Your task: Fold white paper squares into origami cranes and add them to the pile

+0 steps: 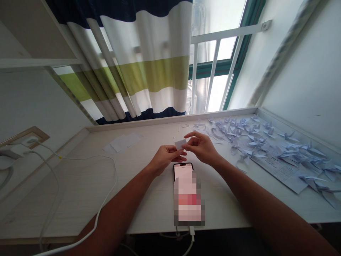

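Note:
Both hands hold one small white piece of paper point(180, 143) just above the white desk point(80, 185). My left hand point(165, 157) pinches its lower left edge with fingers curled. My right hand point(201, 145) pinches its right edge between thumb and fingertips. A smartphone point(183, 170) lies flat on the desk directly below the hands, screen lit, with a cable plugged into its near end.
Several folded white paper cranes point(255, 138) cover the right side of the desk, some lying on a printed sheet point(277, 167). Loose white paper squares point(122, 143) lie at the back left. A white charging cable point(106, 167) loops across the left. A striped curtain point(144, 71) and window bars stand behind.

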`<action>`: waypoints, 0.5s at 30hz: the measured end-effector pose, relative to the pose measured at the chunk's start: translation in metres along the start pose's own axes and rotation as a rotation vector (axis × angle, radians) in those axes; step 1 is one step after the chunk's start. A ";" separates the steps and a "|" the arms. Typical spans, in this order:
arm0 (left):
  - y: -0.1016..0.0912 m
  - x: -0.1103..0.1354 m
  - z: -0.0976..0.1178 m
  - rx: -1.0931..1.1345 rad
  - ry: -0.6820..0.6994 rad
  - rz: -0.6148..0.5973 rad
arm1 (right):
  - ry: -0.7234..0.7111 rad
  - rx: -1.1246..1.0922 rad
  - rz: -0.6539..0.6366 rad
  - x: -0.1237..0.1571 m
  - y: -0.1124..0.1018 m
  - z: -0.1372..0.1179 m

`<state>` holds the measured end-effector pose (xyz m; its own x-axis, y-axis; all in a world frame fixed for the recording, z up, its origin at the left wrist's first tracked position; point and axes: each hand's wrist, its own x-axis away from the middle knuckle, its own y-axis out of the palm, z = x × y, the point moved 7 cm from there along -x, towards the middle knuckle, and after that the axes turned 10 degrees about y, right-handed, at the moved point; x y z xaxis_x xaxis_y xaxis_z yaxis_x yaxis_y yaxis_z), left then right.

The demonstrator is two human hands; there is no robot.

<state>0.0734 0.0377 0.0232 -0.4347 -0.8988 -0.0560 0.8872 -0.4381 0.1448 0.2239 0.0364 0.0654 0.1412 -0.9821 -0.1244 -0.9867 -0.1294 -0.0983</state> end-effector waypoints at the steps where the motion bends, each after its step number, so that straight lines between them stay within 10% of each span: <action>1: 0.001 0.000 0.000 -0.003 0.005 -0.012 | 0.004 0.003 -0.001 0.000 0.000 0.000; 15: 0.012 0.009 0.004 -0.081 -0.097 -0.332 | -0.006 0.165 -0.267 0.006 0.014 -0.006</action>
<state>0.0798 0.0247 0.0288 -0.7104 -0.7038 0.0081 0.7030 -0.7090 0.0551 0.2100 0.0284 0.0689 0.3943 -0.9156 -0.0788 -0.8885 -0.3579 -0.2873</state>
